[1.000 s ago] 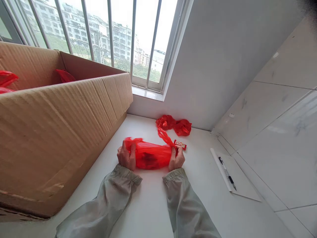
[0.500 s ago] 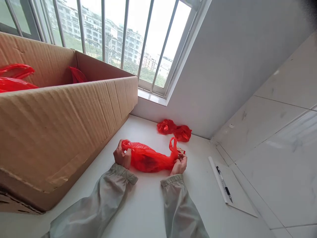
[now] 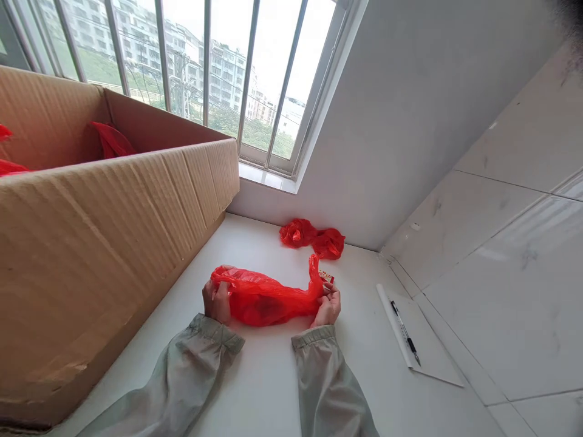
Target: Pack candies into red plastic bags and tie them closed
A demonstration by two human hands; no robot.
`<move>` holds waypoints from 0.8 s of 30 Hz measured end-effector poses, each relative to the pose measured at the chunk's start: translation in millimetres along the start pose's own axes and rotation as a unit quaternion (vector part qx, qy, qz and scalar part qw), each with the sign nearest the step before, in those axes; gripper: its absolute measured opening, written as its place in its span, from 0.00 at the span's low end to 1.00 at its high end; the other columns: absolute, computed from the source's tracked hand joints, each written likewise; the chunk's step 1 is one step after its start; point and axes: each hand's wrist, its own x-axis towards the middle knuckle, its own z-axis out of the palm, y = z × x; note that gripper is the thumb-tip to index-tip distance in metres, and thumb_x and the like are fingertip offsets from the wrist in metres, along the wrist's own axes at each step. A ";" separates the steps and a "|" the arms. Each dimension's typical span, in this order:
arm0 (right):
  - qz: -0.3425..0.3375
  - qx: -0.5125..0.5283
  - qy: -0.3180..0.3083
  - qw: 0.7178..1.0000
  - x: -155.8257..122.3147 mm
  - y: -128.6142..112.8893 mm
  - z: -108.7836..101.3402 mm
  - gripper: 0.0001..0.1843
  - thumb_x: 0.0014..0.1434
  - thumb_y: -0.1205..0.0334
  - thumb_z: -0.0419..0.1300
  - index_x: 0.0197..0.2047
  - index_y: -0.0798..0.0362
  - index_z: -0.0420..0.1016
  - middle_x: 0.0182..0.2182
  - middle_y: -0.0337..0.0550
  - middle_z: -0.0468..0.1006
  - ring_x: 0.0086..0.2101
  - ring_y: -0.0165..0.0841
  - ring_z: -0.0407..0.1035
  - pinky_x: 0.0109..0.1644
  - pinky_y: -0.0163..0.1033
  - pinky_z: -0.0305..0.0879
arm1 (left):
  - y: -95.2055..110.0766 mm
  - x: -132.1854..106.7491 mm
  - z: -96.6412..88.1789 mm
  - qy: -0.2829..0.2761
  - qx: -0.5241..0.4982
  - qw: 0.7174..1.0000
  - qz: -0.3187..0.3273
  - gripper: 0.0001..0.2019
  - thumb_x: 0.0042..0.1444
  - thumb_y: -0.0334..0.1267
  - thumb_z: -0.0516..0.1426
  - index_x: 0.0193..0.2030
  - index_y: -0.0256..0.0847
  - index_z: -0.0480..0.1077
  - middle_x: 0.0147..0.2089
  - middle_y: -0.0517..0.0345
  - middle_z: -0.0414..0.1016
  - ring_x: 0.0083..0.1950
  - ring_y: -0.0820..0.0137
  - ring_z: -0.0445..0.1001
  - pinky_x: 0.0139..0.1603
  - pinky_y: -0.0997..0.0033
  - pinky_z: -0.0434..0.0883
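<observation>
A thin red plastic bag (image 3: 266,298) with something dark inside lies on the white counter (image 3: 268,376). My left hand (image 3: 217,301) is closed on the bag's left end. My right hand (image 3: 327,305) is closed on its right end, where a loop of a handle stands up. Behind my right hand lies a small red and white packet (image 3: 327,276), partly hidden by the bag and my fingers.
A large open cardboard box (image 3: 91,218) with red bags inside fills the left. Two tied red bags (image 3: 312,235) lie near the back wall. A pen (image 3: 403,332) on a sheet of paper (image 3: 421,351) lies at the right by the tiled wall. A barred window is behind.
Both hands have drawn the bag's ends apart and pulled it flatter and longer. The right handle loop now stands upright. The view shifted slightly.
</observation>
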 end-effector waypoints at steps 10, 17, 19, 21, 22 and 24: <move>-0.486 -0.261 -0.107 0.827 -41.0 -48.8 -4.2 0.24 0.53 0.72 0.51 0.51 0.50 0.72 0.48 0.49 0.74 0.49 0.42 0.66 0.55 0.53 0.61 | 21.2 -16.1 -0.8 -0.021 0.002 0.999 0.034 0.11 0.41 0.35 0.51 0.34 0.43 0.66 0.29 0.61 0.71 0.30 0.66 0.69 0.33 0.67 0.66; -0.517 -0.298 -0.197 0.778 -57.9 -65.0 7.1 0.05 0.53 0.67 0.57 0.29 0.48 0.72 0.24 0.38 0.73 0.38 0.38 0.67 0.58 0.51 0.61 | 30.7 -10.6 -15.9 -0.051 0.008 0.998 0.024 0.10 0.39 0.34 0.49 0.31 0.44 0.65 0.26 0.62 0.67 0.27 0.66 0.66 0.27 0.68 0.64; -0.507 -0.298 -0.222 0.778 -64.0 -72.6 5.5 0.06 0.51 0.67 0.56 0.25 0.48 0.68 0.24 0.37 0.73 0.38 0.37 0.68 0.56 0.50 0.63 | 38.5 -5.1 -19.9 -0.041 0.025 0.999 0.012 0.13 0.37 0.33 0.48 0.33 0.44 0.64 0.29 0.60 0.68 0.30 0.65 0.69 0.31 0.67 0.67; -0.505 -0.293 -0.266 0.767 -71.5 -79.6 3.4 0.07 0.52 0.66 0.55 0.24 0.48 0.67 0.26 0.36 0.76 0.39 0.37 0.70 0.57 0.52 0.62 | 51.8 -5.4 -25.6 -0.032 0.039 0.999 0.004 0.14 0.39 0.33 0.48 0.36 0.43 0.62 0.34 0.57 0.70 0.36 0.63 0.72 0.38 0.63 0.71; -0.507 -0.287 -0.287 0.761 -74.8 -82.2 2.4 0.07 0.52 0.65 0.55 0.23 0.48 0.67 0.29 0.36 0.79 0.39 0.37 0.71 0.57 0.53 0.62 | 60.9 -9.4 -29.9 -0.029 0.055 0.998 0.010 0.14 0.41 0.33 0.50 0.38 0.43 0.62 0.37 0.55 0.71 0.39 0.61 0.73 0.42 0.61 0.72; -0.505 -0.273 -0.309 0.758 -79.4 -84.3 0.5 0.09 0.54 0.65 0.55 0.23 0.49 0.68 0.32 0.35 0.81 0.36 0.35 0.72 0.55 0.53 0.62 | 83.6 -25.7 -40.9 -0.044 0.110 0.990 0.071 0.16 0.46 0.33 0.52 0.44 0.44 0.60 0.46 0.49 0.70 0.47 0.58 0.73 0.47 0.57 0.72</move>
